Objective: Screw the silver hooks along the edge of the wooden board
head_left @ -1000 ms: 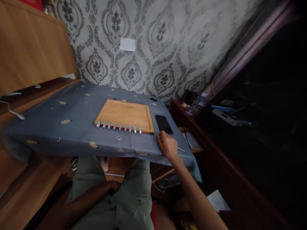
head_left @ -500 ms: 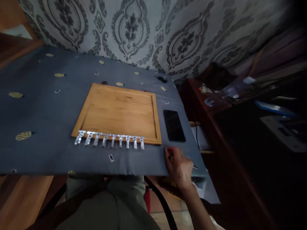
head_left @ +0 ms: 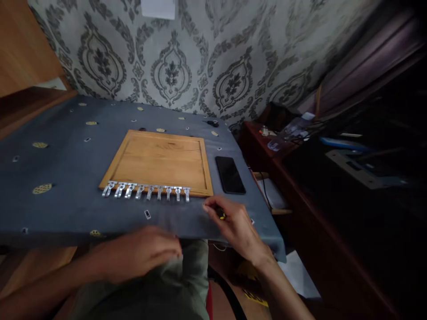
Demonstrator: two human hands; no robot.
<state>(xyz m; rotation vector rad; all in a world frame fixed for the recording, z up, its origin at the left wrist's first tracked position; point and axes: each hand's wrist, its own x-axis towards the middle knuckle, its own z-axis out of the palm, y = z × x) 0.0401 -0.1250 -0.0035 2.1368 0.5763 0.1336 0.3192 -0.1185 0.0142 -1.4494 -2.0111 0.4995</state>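
My right hand (head_left: pixel 235 222) is closed above the table's near right part, just off the panel's near right corner. In it is a screwdriver (head_left: pixel 220 214) with a black and yellow handle, mostly covered by the fingers. The thumb and index fingertips are pinched, perhaps on something tiny. My left hand (head_left: pixel 147 251), smeared by motion, hovers over the table's front edge and my lap; its fingers are unclear. A framed wooden panel (head_left: pixel 160 160) lies flat on the cloth. Along its near edge rests a rail of several silver metal hooks (head_left: pixel 150 191), their ends hanging over the edge.
A black phone (head_left: pixel 230 174) lies right of the panel on the blue-grey tablecloth (head_left: pixel 73 178). A small black object (head_left: pixel 212 123) sits near the back. A patterned curtain (head_left: pixel 171 75) hangs behind. To the right stands a dark red desk (head_left: pixel 283 166) with a clear plastic bottle (head_left: pixel 298 125).
My left hand has come into view from the lower left. My right hand has moved left and slightly up, still holding the screwdriver. The camera view has tilted up.
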